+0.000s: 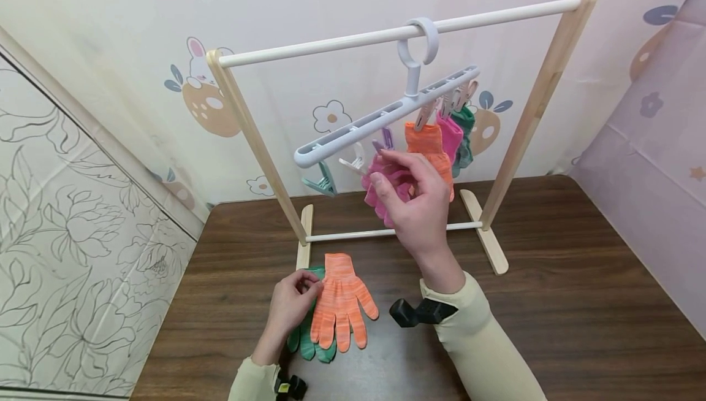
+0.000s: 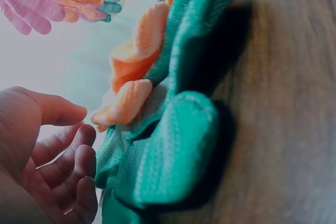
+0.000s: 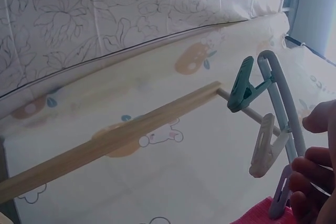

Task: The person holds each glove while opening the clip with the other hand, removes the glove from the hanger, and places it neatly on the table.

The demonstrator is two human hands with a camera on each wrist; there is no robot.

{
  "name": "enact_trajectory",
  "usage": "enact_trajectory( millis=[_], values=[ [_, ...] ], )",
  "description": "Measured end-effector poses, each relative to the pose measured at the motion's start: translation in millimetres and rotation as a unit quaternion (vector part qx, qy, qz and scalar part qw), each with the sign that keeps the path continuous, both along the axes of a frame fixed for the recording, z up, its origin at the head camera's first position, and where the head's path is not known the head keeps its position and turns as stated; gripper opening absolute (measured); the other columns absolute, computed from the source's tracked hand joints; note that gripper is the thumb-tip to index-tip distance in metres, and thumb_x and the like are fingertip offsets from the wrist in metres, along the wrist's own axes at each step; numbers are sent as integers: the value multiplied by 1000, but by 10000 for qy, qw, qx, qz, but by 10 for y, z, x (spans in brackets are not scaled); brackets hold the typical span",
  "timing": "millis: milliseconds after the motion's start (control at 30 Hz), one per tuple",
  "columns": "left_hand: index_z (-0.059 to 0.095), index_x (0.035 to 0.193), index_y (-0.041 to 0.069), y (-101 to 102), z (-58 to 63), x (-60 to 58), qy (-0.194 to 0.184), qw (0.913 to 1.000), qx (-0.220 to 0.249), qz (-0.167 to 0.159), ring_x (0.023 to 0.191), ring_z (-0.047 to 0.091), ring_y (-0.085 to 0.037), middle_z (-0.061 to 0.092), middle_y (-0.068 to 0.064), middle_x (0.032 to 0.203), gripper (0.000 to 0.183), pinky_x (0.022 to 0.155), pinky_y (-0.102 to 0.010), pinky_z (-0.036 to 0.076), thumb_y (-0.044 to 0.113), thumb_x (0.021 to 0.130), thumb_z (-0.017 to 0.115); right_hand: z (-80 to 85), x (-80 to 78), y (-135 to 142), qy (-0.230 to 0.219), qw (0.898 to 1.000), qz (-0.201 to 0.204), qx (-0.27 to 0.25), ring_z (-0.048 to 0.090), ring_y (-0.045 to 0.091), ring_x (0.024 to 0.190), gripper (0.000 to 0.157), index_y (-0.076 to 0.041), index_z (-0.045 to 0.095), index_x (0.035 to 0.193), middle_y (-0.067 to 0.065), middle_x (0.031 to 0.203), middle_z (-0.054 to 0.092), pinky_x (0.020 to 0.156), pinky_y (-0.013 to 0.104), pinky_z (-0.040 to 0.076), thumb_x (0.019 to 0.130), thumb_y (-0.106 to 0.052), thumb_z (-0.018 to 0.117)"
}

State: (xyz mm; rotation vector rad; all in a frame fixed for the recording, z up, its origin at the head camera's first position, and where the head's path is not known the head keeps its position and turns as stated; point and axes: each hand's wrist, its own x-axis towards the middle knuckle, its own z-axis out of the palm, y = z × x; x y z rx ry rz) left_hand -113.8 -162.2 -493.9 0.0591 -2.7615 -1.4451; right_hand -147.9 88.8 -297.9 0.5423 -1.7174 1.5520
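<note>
My right hand [image 1: 421, 202] is raised beside the purple clip [image 1: 383, 140], with its thumb apart from its curved fingers. From that clip hangs a pink glove [image 1: 377, 197], partly hidden behind the hand. The clip grips the pink cuff [image 3: 265, 213] in the right wrist view. Down on the table, an orange glove [image 1: 341, 303] lies over a green glove [image 1: 309, 333]. My left hand [image 1: 292, 303] is loosely bent at their left edge. In the left wrist view nothing shows between its thumb and fingers [image 2: 68, 150].
A pale blue clip hanger [image 1: 380, 120] hooks over the white rod [image 1: 496, 19] of a wooden stand. Further along hang orange [image 1: 425, 140], pink [image 1: 449, 134] and green [image 1: 464, 137] gloves. A white clip [image 1: 353, 162] and a teal clip [image 1: 322, 180] hang at the near end.
</note>
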Motion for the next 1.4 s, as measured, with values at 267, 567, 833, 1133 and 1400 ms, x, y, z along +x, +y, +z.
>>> enact_trajectory(
  millis=[267,567,833,1133,1400],
  values=[
    [70,86,16,4,38,-15,8,10000,60,28,59,51,-15,62,4,73,7,50,-25,39,21,88,75,-1,-14,35,227,9984,-445,-274,59,17,77,24,-1,71,110,6,99,71,60,23,40,86,-5,73],
    [69,84,15,57,105,-20,491,9981,327,-178,60,52,-14,61,3,71,7,52,-25,42,13,89,75,-1,-35,77,335,9932,-1112,17,60,23,82,24,-2,72,107,9,99,70,73,26,48,84,-6,76],
    [69,87,16,168,264,-80,876,9921,624,-651,64,56,-15,62,4,73,6,58,-26,48,14,90,74,5,-121,74,321,9920,-1211,136,63,26,88,24,-1,72,106,10,101,70,78,29,48,83,-5,77],
    [70,91,16,372,521,-191,1339,9826,941,-874,65,55,-15,62,4,75,4,58,-26,46,14,91,74,25,-162,100,271,9919,-1228,196,64,24,93,23,-1,72,105,10,100,70,79,32,52,84,-7,77],
    [68,91,-2,662,984,-155,2194,9628,1275,-926,63,55,-21,63,-8,72,5,56,-26,44,0,87,72,-13,-164,111,-37,9952,-966,149,63,21,99,20,0,72,108,10,103,69,82,31,54,90,-8,69]
  ],
)
